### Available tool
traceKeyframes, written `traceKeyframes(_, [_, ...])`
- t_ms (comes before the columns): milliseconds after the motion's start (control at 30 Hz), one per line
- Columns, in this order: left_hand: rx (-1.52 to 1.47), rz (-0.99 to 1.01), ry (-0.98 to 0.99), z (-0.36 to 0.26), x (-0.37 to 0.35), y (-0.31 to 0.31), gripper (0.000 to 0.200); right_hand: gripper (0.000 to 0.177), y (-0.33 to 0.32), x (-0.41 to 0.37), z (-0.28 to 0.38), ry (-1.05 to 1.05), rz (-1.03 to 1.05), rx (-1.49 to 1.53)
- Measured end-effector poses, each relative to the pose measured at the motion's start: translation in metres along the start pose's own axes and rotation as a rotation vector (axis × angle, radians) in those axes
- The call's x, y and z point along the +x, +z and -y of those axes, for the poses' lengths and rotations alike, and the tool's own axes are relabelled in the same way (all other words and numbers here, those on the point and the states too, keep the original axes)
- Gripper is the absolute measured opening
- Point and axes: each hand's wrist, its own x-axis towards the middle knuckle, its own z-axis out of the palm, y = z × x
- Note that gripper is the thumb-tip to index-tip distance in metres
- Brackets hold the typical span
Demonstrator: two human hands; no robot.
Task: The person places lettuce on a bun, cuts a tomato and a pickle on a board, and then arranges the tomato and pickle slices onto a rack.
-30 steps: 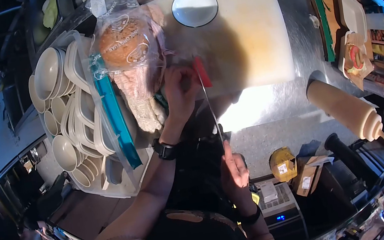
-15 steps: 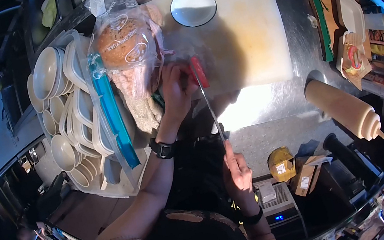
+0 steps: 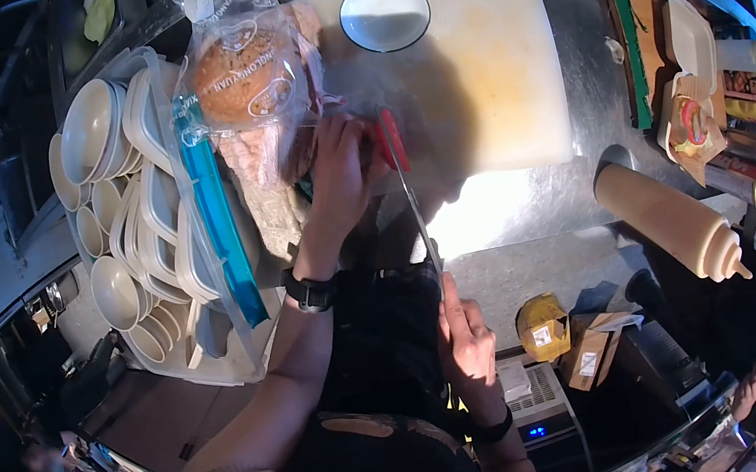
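Observation:
A red piece of food (image 3: 390, 142) lies at the left part of the white cutting board (image 3: 509, 64). My left hand (image 3: 343, 167), with a dark watch at the wrist, holds this red piece with bent fingers. The knife (image 3: 420, 219) is gripped by its handle in my right hand (image 3: 468, 336), and its blade lies across the red piece. A white bowl with a dark rim (image 3: 385, 15) stands at the top of the board. Left of my left hand is a bun (image 3: 244, 78) in clear printed plastic.
Stacked white bowls (image 3: 91, 134) fill a clear bin at the left. To the right are a sauce bottle (image 3: 660, 219), an open takeaway box (image 3: 693, 48) with food, and a green strip (image 3: 633, 53). Another person's hand (image 3: 750, 394) shows at the lower right.
The view has shifted slightly. The knife blade remains at the red piece, and both hands keep their holds. At the lower right, the other person's hand has moved left and down.

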Motion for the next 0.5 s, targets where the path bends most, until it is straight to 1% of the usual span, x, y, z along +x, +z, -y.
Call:
traceKeyframes(167, [0.008,-0.004,-0.003,-0.004,0.002,-0.001,0.026,0.055,0.0,-0.002,0.002,-0.003,-0.024,-0.023])
traceKeyframes(267, [0.021,-0.013,0.023,-0.007,0.003,-0.001,0.026,0.056,-0.003,0.005,0.007,0.018,0.017,0.013])
traceKeyframes(367, [0.041,-0.025,0.042,-0.003,0.002,0.0,0.025,0.056,-0.004,0.012,0.013,0.008,0.018,-0.007])
traceKeyframes(500, [0.023,-0.012,0.036,0.0,0.001,0.0,0.024,0.053,-0.003,0.001,0.008,-0.023,0.005,-0.002])
